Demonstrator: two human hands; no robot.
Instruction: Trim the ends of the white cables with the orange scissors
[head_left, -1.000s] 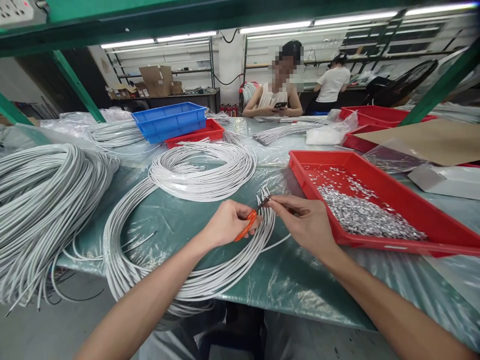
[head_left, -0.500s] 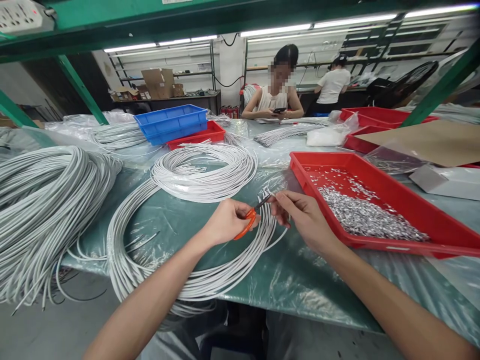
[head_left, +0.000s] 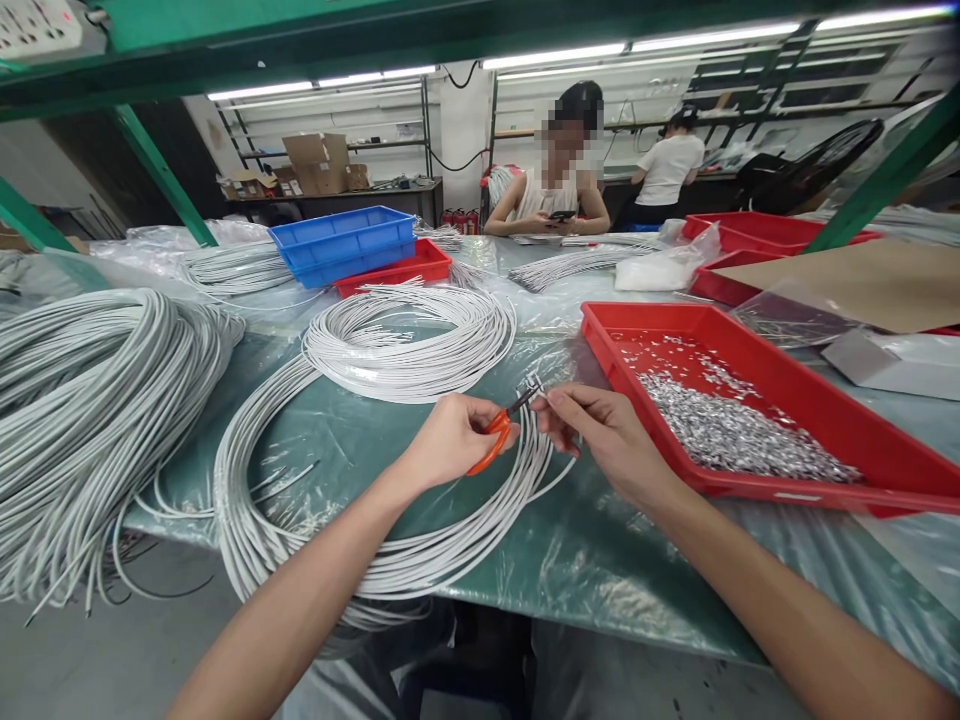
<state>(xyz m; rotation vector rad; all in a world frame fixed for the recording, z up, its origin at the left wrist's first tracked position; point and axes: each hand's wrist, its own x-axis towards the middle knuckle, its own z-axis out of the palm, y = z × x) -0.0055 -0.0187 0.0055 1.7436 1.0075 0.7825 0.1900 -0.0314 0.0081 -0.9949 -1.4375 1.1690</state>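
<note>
My left hand (head_left: pixel 461 437) is closed on orange-handled scissors (head_left: pixel 491 445), whose dark blades point up and right. The blade tips meet the fingertips of my right hand (head_left: pixel 589 420), which is closed in a pinch. A white cable (head_left: pixel 559 482) runs up from the lower coil into my right hand; its exact end is hidden by the fingers. Small shiny pieces (head_left: pixel 531 383) show right by the blade tips, too small to make out. Below both hands lies a large loose coil of white cable (head_left: pixel 450 550), and a second, tighter coil (head_left: pixel 409 385) lies behind it.
A red tray (head_left: pixel 750 490) with many small silvery pieces (head_left: pixel 739 435) stands to the right. Thick grey-white cable bundles (head_left: pixel 97 430) hang over the left edge. A blue bin (head_left: pixel 341 245) sits at the back. Across the table a person (head_left: pixel 555 195) holds a phone; another stands farther back.
The scissors' blades and both hands have shifted only slightly at the fingertips; the tips now sit a little higher. Both grips are unchanged.
</note>
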